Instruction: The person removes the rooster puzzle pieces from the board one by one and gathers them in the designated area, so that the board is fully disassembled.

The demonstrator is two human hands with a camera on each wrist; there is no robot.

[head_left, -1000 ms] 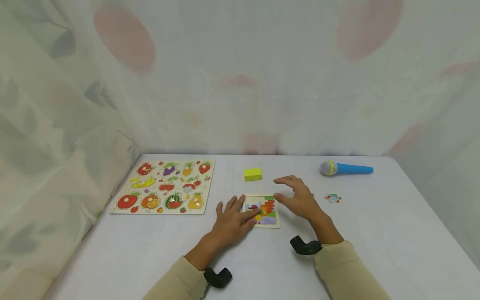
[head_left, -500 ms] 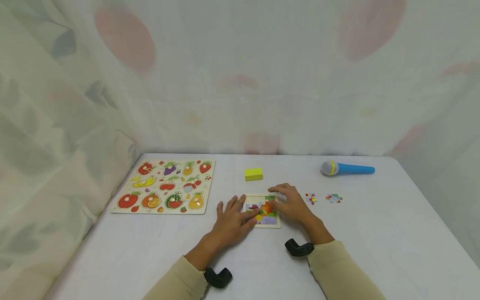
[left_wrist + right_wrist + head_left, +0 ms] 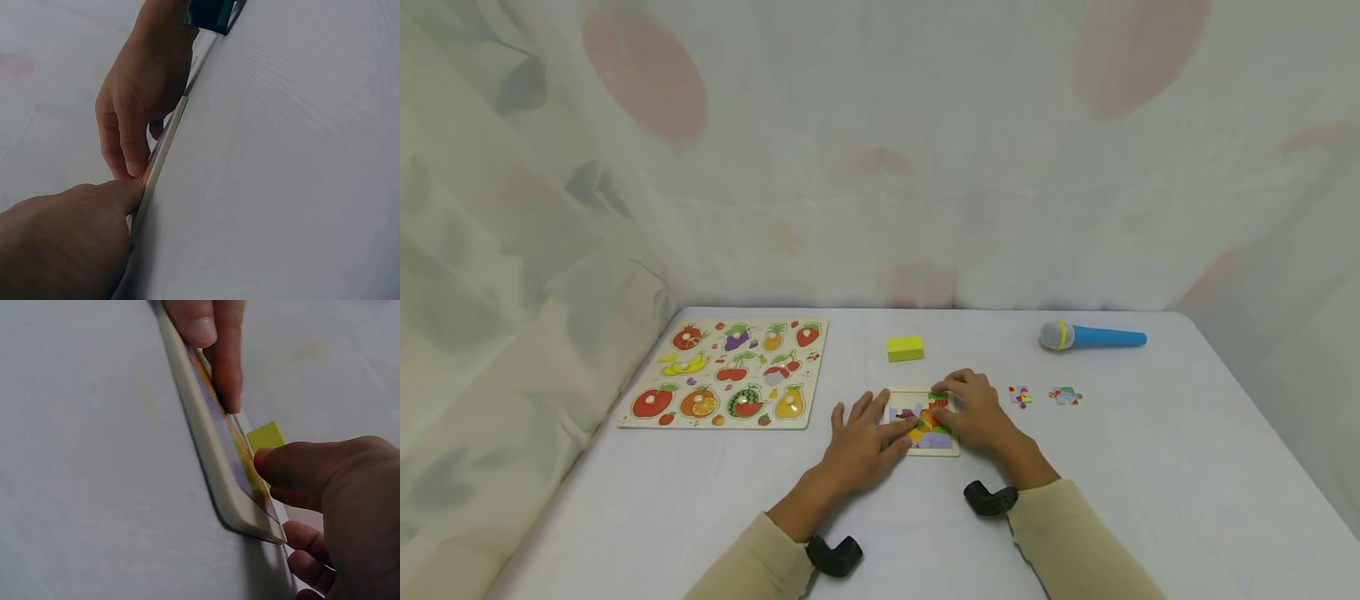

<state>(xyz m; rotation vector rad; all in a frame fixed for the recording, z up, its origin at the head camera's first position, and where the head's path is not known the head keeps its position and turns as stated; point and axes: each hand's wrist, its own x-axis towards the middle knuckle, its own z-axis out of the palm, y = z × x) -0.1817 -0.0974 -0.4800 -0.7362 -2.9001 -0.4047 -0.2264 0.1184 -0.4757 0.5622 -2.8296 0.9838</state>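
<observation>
A small jigsaw puzzle [image 3: 936,442] in a pale wooden frame lies flat on the white table, and both hands are on it. My left hand [image 3: 862,450] rests over its left side, one long finger reaching across the picture and the thumb near the lower edge. At the right side, my right hand [image 3: 979,412] has its curled index finger at the upper rim and its thumb [image 3: 275,459] on the coloured pieces. Its other fingers bend beside the frame in the right wrist view. Two loose puzzle pieces, one [image 3: 1020,396] nearer and one [image 3: 1066,396] farther, lie to the right.
A wooden fruit puzzle board [image 3: 752,375] lies at the left. Behind the small puzzle sits a yellow block [image 3: 906,348]. A blue toy microphone [image 3: 1093,336] lies at the back right. White patterned cloth [image 3: 880,208] hangs behind the table.
My right hand has come down and left onto the right part of the puzzle, uncovering the nearer loose piece. The gap between its thumb and index finger has narrowed. My left hand stays put.
</observation>
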